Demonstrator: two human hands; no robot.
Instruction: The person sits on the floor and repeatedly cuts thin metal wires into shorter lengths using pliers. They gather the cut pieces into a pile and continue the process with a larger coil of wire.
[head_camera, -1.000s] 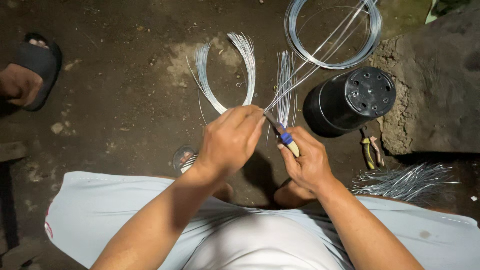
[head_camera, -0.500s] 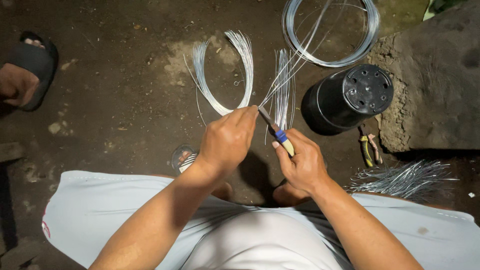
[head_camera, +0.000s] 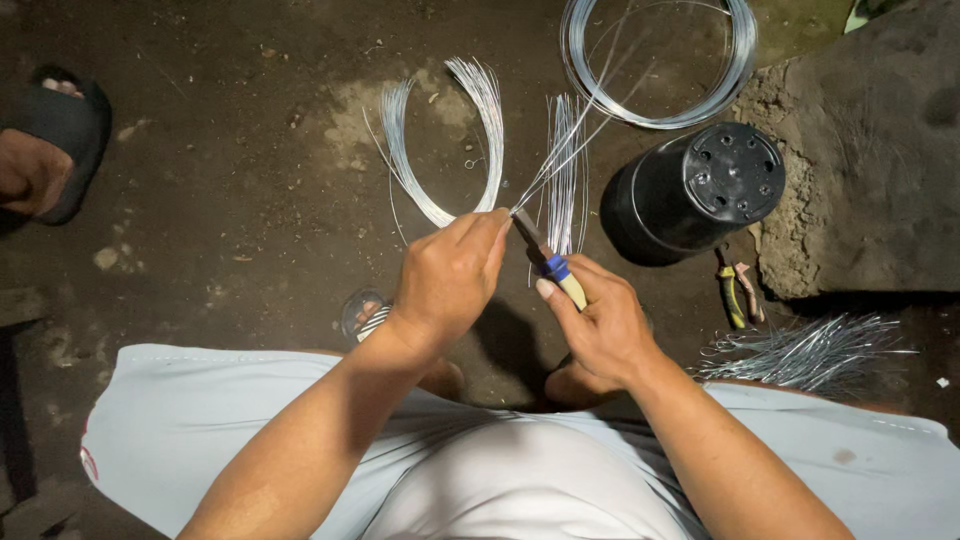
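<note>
My left hand (head_camera: 452, 277) pinches a few thin silver wire strands (head_camera: 565, 150) that run up and to the right toward a wire coil (head_camera: 655, 60) on the ground. My right hand (head_camera: 600, 325) grips a cutter with a blue and cream handle (head_camera: 553, 268); its jaws meet the strands right at my left fingertips. Both hands are held close together above my knees and light shorts.
A curved bundle of cut wires (head_camera: 450, 130) and a straight bundle (head_camera: 568, 195) lie on the dirt floor. A black plastic pot (head_camera: 690, 195) lies on its side. Pliers (head_camera: 735, 290) and a pile of short wires (head_camera: 810, 350) are at right. Another person's sandalled foot (head_camera: 45, 150) is at far left.
The hands have held their place while the strands running toward the coil have swung slightly. The cutter stays at my left fingertips.
</note>
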